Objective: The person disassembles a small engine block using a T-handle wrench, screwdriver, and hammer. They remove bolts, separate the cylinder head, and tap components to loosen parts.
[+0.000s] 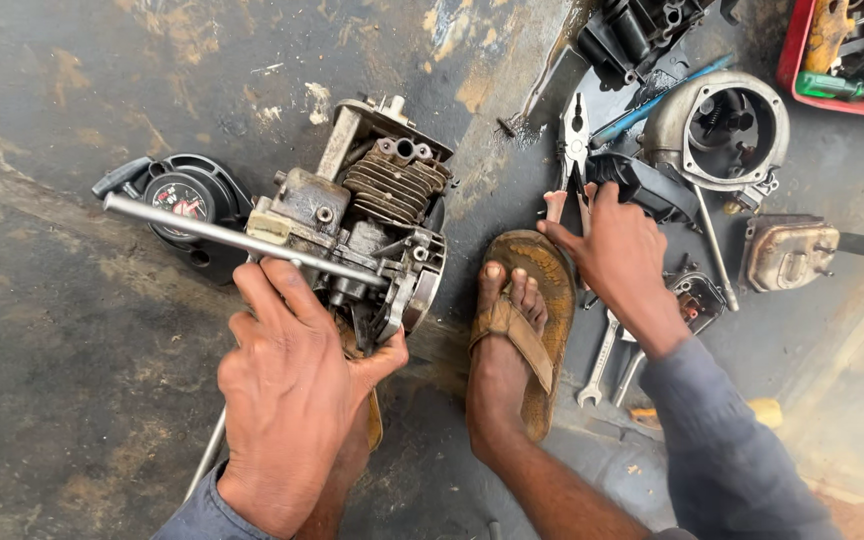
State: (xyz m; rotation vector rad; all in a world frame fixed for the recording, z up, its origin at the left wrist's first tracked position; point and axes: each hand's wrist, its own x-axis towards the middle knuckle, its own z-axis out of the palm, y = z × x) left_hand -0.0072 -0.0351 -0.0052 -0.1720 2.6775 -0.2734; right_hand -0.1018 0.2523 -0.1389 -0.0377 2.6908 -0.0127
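Observation:
A small grimy engine [382,215] with cooling fins lies on the stained floor. My left hand [292,390] grips its near side, thumb hooked around the right edge, fingers lying against a long metal rod [222,235] that crosses the engine. My right hand [617,255] reaches over to the right, fingers spread, fingertips at the red handles of a pair of pliers [572,140] that lies on the floor. A black plastic part [652,190] sits just beyond that hand. My sandalled foot [517,320] rests between the two hands.
A black starter cover [187,200] lies left of the engine. To the right are a metal fan housing [717,125], a muffler [787,250], two spanners [602,360], a blue-handled tool [662,95] and a red tray [790,50] of tools at the top corner.

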